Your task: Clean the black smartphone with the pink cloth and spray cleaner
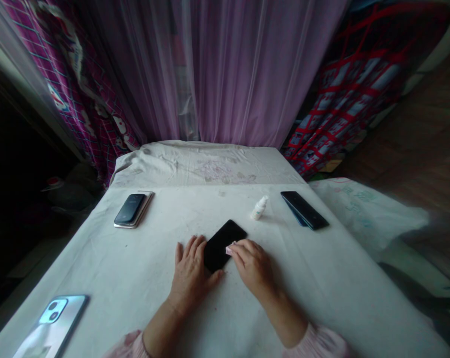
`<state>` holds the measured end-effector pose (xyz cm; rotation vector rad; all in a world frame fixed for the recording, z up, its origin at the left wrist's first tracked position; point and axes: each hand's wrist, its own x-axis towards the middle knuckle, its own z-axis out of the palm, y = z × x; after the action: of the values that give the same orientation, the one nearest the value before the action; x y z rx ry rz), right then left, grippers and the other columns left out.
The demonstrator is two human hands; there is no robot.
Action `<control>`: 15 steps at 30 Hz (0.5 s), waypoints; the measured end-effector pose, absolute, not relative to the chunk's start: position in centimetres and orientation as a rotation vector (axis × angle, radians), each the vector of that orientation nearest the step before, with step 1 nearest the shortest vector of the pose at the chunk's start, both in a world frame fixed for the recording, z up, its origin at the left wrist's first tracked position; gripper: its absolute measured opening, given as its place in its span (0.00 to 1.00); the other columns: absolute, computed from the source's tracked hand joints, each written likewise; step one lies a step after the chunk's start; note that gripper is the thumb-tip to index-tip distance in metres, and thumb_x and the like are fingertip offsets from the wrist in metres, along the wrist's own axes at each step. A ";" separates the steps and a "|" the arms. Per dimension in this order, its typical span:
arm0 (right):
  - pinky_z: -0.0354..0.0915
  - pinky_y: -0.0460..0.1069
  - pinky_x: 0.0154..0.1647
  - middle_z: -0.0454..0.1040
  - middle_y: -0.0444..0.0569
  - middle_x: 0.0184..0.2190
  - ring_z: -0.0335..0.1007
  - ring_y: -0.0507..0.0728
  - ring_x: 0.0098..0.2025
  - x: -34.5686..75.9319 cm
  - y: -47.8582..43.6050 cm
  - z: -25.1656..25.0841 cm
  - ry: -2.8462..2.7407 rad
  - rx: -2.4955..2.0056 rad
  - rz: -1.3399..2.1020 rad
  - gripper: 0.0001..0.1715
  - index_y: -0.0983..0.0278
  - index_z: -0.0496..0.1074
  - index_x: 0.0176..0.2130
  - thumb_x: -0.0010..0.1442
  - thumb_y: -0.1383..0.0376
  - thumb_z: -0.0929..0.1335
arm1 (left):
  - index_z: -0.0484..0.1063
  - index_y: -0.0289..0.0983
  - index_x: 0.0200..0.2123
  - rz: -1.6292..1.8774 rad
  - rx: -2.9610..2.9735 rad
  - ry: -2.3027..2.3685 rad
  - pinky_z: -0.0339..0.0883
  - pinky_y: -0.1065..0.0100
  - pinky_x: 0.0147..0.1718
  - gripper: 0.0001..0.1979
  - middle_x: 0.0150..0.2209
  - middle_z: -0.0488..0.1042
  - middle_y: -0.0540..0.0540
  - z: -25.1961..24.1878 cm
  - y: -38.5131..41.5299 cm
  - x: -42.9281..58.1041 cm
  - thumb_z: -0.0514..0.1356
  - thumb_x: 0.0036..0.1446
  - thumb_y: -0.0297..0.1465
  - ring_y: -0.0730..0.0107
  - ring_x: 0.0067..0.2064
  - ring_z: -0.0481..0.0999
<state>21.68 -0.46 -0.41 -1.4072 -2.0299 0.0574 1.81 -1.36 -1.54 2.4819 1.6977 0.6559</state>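
A black smartphone [223, 244] lies flat and tilted on the white-covered table, its dark side up. My left hand [190, 271] rests beside it with fingers spread. The index finger and thumb touch the phone's left and near edges. In my right hand [255, 266], the fingertips pinch a small pinkish-white piece of cloth or tissue [230, 248] against the phone's surface. Most of that piece is hidden by the fingers. Just beyond the phone stands a small white bottle [260, 208] with a narrow nozzle top.
Two stacked phones [131, 209] lie at the left, two more [305, 210] at the right. A silvery-blue phone [51, 325] with two cameras sits near front left. The white tablecloth [135, 268] spreads underneath. Purple curtains [247, 74] hang behind; a whitish plastic bag [366, 209] is at right.
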 end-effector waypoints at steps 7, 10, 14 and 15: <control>0.63 0.48 0.38 0.76 0.50 0.33 0.71 0.55 0.36 24.3 2.3 -0.7 -1.877 -1.564 -0.025 0.16 0.62 0.77 0.36 0.69 0.63 0.62 | 0.63 0.33 0.58 0.620 2.460 1.686 0.47 0.35 0.61 0.34 0.60 0.67 0.31 -1.2 -1.3 1.9 0.63 0.53 0.45 0.41 0.63 0.62; 0.63 0.48 0.38 0.76 0.50 0.33 0.71 0.55 0.36 24.4 2.5 -0.7 -1.878 -1.592 -0.040 0.17 0.62 0.77 0.36 0.69 0.63 0.61 | 0.63 0.34 0.59 0.625 2.454 1.696 0.47 0.35 0.61 0.33 0.60 0.68 0.31 -1.1 -1.3 1.9 0.63 0.53 0.44 0.41 0.63 0.63; 0.63 0.48 0.39 0.76 0.50 0.34 0.71 0.55 0.36 23.1 1.0 -0.5 -1.942 -1.540 -0.015 0.16 0.60 0.77 0.37 0.69 0.64 0.61 | 0.63 0.35 0.59 0.648 2.465 1.692 0.48 0.35 0.61 0.33 0.60 0.68 0.31 -1.2 -1.3 1.9 0.63 0.53 0.43 0.41 0.63 0.63; 0.63 0.48 0.39 0.76 0.49 0.34 0.71 0.55 0.37 22.6 0.5 -0.4 -1.965 -1.519 -0.005 0.16 0.60 0.76 0.37 0.69 0.65 0.61 | 0.63 0.35 0.59 0.651 2.466 1.692 0.48 0.36 0.61 0.33 0.60 0.68 0.31 -1.2 -1.3 1.9 0.63 0.53 0.43 0.41 0.63 0.63</control>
<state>22.62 0.52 -0.43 -1.5195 -1.9655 -0.0048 1.89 -1.31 -1.24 2.4655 1.6923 0.6510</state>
